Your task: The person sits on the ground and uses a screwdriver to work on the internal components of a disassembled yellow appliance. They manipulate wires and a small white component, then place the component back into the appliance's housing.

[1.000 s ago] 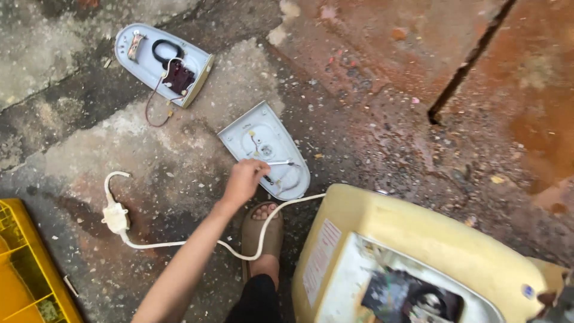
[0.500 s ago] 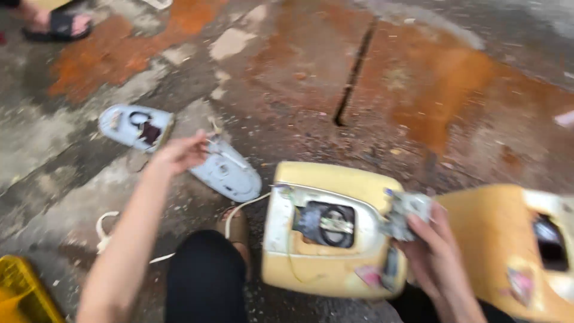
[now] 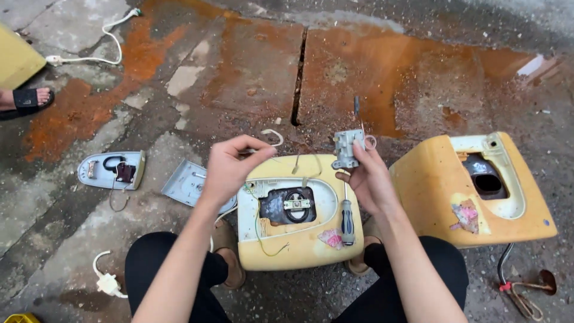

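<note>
My left hand (image 3: 230, 167) hovers over the left top of a yellowed plastic appliance housing (image 3: 305, 248), thumb and fingers pinched near a thin white wire (image 3: 274, 134). My right hand (image 3: 368, 176) holds up a small grey metal part (image 3: 348, 147) above the housing. A screwdriver (image 3: 347, 218) with a dark handle hangs below that hand over the housing's right side. The housing has an open cavity (image 3: 291, 206) with a round dark part and loose wires.
A second yellowed housing (image 3: 442, 191) sits to the right. Two grey cover plates (image 3: 111, 169) (image 3: 186, 182) lie on the wet concrete at left. A white cord with plug (image 3: 107, 281) lies at lower left. Another person's sandalled foot (image 3: 27, 97) is at far left. A floor crack (image 3: 297, 78) runs ahead.
The view has swung right and up. My left hand left the grey cover plate and came over the yellow housing. My right hand has lifted the grey part higher.
</note>
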